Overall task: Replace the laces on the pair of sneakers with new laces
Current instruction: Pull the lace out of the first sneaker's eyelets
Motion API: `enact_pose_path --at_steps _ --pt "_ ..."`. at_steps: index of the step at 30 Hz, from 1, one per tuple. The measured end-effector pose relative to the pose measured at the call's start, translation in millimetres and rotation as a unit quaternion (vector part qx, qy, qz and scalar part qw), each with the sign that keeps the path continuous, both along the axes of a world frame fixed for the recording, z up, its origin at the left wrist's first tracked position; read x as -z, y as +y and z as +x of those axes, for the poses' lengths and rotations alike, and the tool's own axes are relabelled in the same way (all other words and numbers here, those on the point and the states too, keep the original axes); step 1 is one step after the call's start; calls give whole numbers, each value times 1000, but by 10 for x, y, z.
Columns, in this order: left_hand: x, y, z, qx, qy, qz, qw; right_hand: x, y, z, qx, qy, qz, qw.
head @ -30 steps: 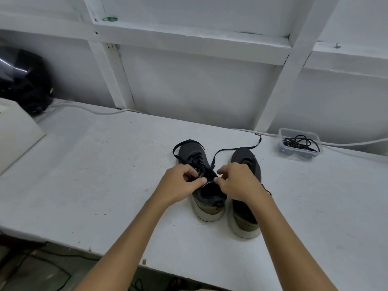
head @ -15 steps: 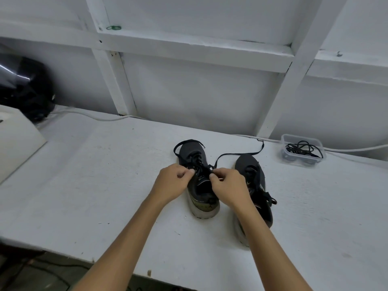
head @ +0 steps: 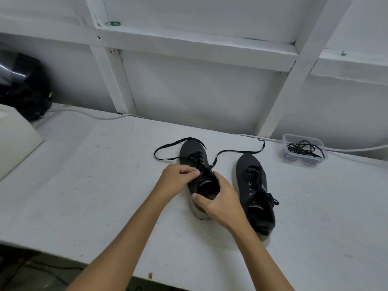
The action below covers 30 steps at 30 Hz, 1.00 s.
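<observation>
Black knit sneaker [head: 194, 153] with a pale sole sits mid-frame on the white counter [head: 94, 175], its partner [head: 249, 175] just right. My left hand [head: 177, 176] pinches the flat black lace [head: 168, 147] at the eyelets; my right hand [head: 218, 201] curls around the collar. The lace looks limp and light; I would grip it close to the eyelets.

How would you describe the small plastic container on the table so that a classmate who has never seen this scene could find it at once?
Start at the white table and follow its back edge to the right, past the two dark sneakers. There, by the wall, stands a small clear plastic container beside a white cable. It alone is see-through and holds a tangle of black laces.
</observation>
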<state>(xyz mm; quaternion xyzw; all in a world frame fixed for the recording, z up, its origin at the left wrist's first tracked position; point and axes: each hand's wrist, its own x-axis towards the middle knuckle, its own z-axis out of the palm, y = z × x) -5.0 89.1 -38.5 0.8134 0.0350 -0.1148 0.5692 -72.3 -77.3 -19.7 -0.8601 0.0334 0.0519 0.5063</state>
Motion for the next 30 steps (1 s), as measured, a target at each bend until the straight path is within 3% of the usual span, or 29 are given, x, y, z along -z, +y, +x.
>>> enact_pose_path --at_steps 8,15,19,23,30 --pt "-151 -61 135 30 -2 89 996 29 -2 37 -1 -6 -11 1000" --pt "-45 23 90 43 21 11 999 -71 -38 72 -10 14 -23 1000" --pt "-38 62 98 61 -5 41 997 -24 16 117 -18 5 -51 999" --pt "-124 -3 125 -7 17 -7 1000 31 35 79 8 -2 -39 999" --pt "-24 53 72 35 11 -23 999 48 71 48 31 -14 -15 999"
